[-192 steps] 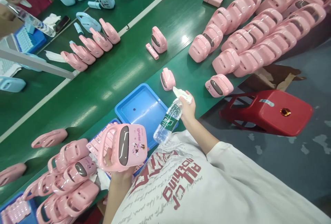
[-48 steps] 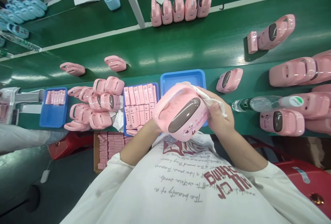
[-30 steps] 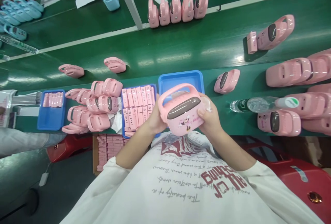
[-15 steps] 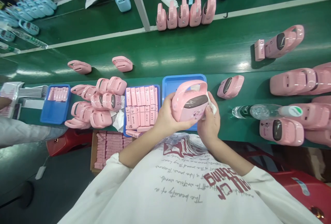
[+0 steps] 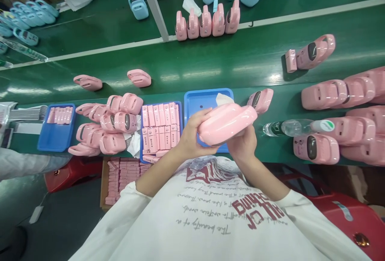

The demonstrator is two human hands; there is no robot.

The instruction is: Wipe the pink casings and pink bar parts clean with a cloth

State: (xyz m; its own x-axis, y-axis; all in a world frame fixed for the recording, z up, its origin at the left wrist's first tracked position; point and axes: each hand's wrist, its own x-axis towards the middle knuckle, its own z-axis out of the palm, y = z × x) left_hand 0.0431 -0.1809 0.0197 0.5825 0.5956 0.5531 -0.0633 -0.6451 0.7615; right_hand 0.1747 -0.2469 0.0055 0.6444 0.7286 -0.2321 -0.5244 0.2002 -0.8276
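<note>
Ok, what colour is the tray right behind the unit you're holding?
Blue tray, seen in the head view behind the pink unit.

the pink case (image 5: 225, 122) hides the right hand's (image 5: 244, 145) fingers and most of the white cloth (image 5: 223, 99).

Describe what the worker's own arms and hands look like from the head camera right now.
Both hands are bare: no gloves, rings, watch or wristband visible on the left hand or the right hand. Forearms are uncovered to about the elbow, where loose white sleeves begin. The white T-shirt carries dark red printed lettering.
</note>
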